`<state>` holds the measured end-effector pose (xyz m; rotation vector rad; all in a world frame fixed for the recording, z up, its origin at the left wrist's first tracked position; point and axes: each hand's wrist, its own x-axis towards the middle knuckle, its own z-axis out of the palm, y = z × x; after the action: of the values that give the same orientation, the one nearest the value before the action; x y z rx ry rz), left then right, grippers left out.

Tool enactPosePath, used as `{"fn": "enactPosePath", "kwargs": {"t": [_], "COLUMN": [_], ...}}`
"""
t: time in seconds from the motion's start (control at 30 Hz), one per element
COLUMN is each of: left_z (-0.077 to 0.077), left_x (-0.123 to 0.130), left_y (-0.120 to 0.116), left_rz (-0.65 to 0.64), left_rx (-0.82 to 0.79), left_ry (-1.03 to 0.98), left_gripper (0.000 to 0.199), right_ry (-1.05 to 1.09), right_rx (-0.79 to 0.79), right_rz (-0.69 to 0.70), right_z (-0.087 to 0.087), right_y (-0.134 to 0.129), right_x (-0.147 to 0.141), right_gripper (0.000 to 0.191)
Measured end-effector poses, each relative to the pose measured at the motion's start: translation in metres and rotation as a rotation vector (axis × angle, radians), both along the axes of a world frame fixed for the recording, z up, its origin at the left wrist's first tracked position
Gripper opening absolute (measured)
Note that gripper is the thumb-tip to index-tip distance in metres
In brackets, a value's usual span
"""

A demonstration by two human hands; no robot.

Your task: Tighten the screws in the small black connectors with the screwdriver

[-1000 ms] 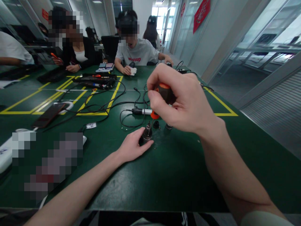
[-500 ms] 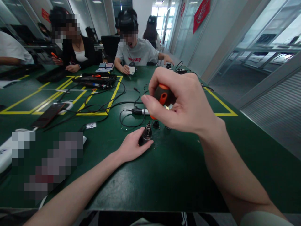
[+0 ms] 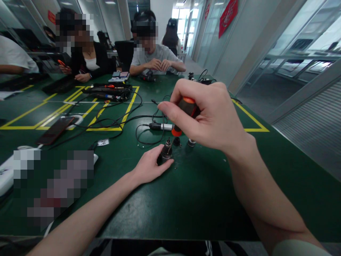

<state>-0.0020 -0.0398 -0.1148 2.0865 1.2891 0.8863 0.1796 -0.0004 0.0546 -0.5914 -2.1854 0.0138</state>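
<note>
My left hand [image 3: 146, 165] rests on the green table, with fingers and thumb curled round a small dark metal part [image 3: 167, 152]. This part stands upright, has a stepped round body and carries a thin shaft at its top. Above and to the right, my right hand [image 3: 213, 115] is wrapped round the black and orange handle of a screwdriver [image 3: 177, 131]. Its thin blade slants down to the part's upper edge; whether the tip sits in a screw cannot be seen. Close by on the table are a small black round piece [image 3: 176, 141] and a silver ring-like piece [image 3: 191, 142].
Behind the part lies a black and silver pen-like tool [image 3: 161, 126] with a cable. Loose cables, a phone [image 3: 56, 130] and a white power strip [image 3: 22, 163] occupy the left. A black tool tray [image 3: 109, 91] lies farther back. Co-workers sit across the table.
The screwdriver handle has turned in my right hand, and its orange collar shows more. My left hand and the part stay put. The co-worker opposite has brought both hands together.
</note>
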Motion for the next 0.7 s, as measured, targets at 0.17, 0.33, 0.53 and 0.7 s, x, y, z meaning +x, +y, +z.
{"fn": "enactPosePath", "kwargs": {"t": [0.17, 0.33, 0.53, 0.7], "left_z": [0.0004, 0.0004, -0.0004, -0.0004], "left_x": [0.0004, 0.0002, 0.0001, 0.0003], "left_y": [-0.0002, -0.0002, 0.0003, 0.0006], "left_rz": [-0.003, -0.005, -0.006, -0.002], "left_rx": [-0.001, -0.003, -0.008, -0.010], "left_ry": [-0.006, -0.011, -0.006, 0.001], "left_gripper": [0.023, 0.024, 0.023, 0.023], "right_ry": [0.017, -0.008, -0.026, -0.012], "right_rx": [0.001, -0.004, 0.029, 0.042], "right_rz": [0.022, 0.043, 0.026, -0.017], "right_z": [-0.0004, 0.0005, 0.0010, -0.0020], "right_y": [-0.0006, -0.0015, -0.0010, 0.0001], "right_x": [0.0000, 0.0003, 0.0007, -0.0007], "right_gripper": [0.006, 0.004, 0.021, 0.026]}}
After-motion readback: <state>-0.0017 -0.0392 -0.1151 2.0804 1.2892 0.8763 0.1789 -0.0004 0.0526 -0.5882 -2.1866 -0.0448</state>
